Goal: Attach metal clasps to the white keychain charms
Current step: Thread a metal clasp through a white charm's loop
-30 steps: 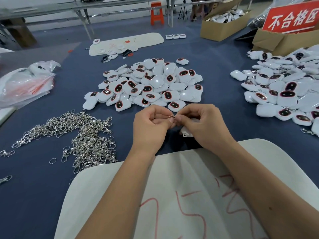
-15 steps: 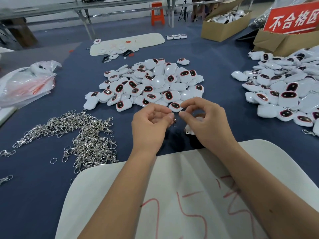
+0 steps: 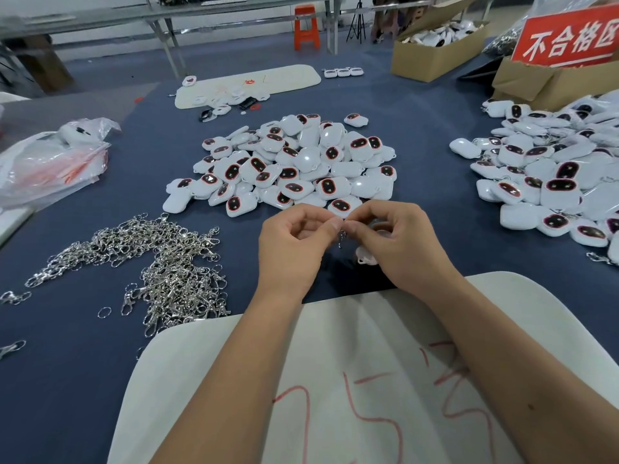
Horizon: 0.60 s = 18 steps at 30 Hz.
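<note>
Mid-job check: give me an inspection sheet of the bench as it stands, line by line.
Surface: blue table, white mat with red marks at the near edge.
Job's things: charm pile in the middle, second pile at right, clasp heap at left.
Clutter: plastic bag far left, loose ring.
Grippers: left hand and right hand pinch a clasp between fingertips; a charm hangs under the right hand.
Cables: nothing seen.
Surroundings: cardboard boxes, red sign, orange stool.
</note>
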Available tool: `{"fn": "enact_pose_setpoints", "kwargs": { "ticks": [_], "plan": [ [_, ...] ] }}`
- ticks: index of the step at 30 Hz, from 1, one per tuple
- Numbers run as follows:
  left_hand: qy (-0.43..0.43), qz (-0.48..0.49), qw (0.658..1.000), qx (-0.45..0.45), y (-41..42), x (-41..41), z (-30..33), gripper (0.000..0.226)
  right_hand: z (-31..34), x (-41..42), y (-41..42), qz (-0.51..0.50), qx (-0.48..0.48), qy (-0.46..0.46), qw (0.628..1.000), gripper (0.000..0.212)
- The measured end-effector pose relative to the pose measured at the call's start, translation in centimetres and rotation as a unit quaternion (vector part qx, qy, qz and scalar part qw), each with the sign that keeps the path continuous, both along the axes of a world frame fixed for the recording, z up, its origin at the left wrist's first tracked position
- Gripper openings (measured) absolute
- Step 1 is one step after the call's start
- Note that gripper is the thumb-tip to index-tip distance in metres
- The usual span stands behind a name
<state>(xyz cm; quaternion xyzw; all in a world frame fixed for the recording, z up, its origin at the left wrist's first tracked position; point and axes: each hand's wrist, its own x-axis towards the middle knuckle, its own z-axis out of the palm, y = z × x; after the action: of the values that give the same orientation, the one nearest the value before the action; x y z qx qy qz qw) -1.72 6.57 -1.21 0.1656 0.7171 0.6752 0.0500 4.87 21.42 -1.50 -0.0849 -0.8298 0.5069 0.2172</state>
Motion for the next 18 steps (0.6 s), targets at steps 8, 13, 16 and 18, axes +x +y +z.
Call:
{"fn": "enact_pose_setpoints", "kwargs": {
  "ticks": [8,13,16,18],
  "plan": [
    [0.01,-0.067,0.997,-0.019,-0.02,0.33,0.57,0.009,0.17,0.05,0.28,0.014,-0.027,-0.012,0.999,0.016],
    [0.005,-0.083,0.996,-0.024,0.07,0.35,0.52,0.009,0.35,0.13,0.21,0.011,-0.037,-0.007,0.999,0.016],
    [0.001,-0.079,0.997,-0.022,0.14,0.31,0.46,0.008,0.32,0.12,0.05,0.002,-0.034,-0.004,0.999,0.016],
    [-0.003,-0.077,0.997,-0.018,0.13,0.3,0.45,0.008,0.27,0.09,-0.02,-0.007,-0.025,0.001,1.0,0.016]
  ]
}}
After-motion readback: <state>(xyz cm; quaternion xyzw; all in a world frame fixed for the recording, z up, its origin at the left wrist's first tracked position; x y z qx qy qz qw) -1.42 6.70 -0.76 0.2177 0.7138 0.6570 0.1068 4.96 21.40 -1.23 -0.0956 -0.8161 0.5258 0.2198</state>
